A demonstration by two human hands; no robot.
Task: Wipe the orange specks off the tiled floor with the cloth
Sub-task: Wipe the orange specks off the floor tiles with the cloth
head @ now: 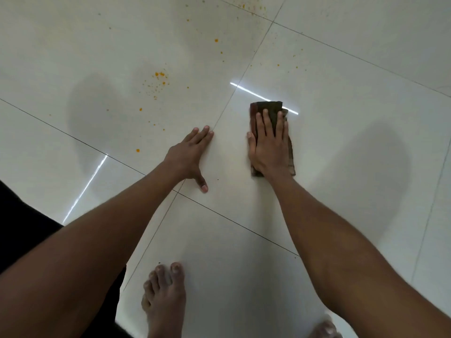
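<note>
A folded dark brown cloth lies flat on the pale tiled floor. My right hand presses down on it with straight fingers, covering most of it. My left hand rests flat on the floor to the cloth's left, fingers straight, thumb spread toward me. Orange specks are scattered on the tile beyond my left hand, with a single one just left of that hand. More orange specks lie at the far top of the view.
My bare left foot stands on the tile near the bottom centre, and toes of the other foot show at the bottom right. Dark clothing fills the lower left. Grout lines cross the floor diagonally.
</note>
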